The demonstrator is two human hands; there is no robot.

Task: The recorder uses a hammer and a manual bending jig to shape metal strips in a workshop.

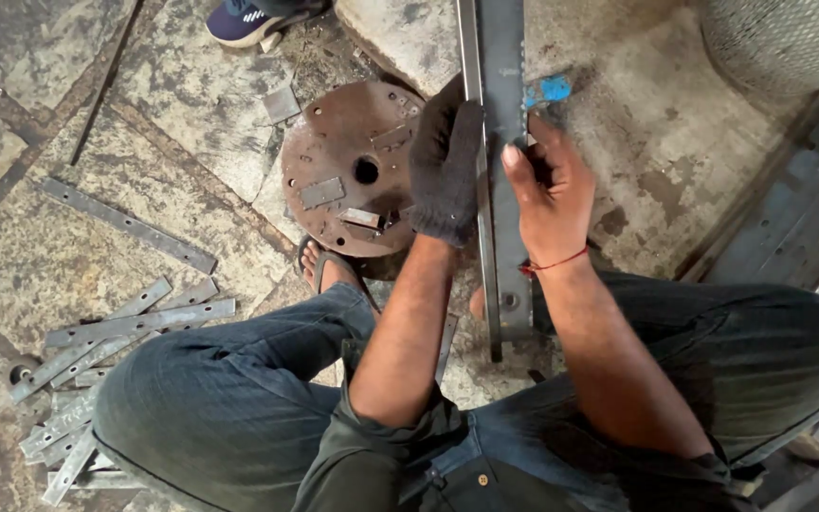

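Observation:
I squat on a stone floor with a long grey steel bar (502,57) running away from me between my knees. My left hand (445,166) wears a dark knit glove and is closed around the bar's left edge. My bare right hand (550,194), with a red thread at the wrist, grips the bar's right side. A small blue object (550,90) lies just beyond its fingers, touching the bar. The bar's near end (514,313) has a hole in it.
A rusty round steel disc (348,166) with small plates on it lies left of the bar. A pile of several flat steel strips (106,351) sits at lower left, one longer strip (125,226) apart. Another person's shoe (244,19) is at top.

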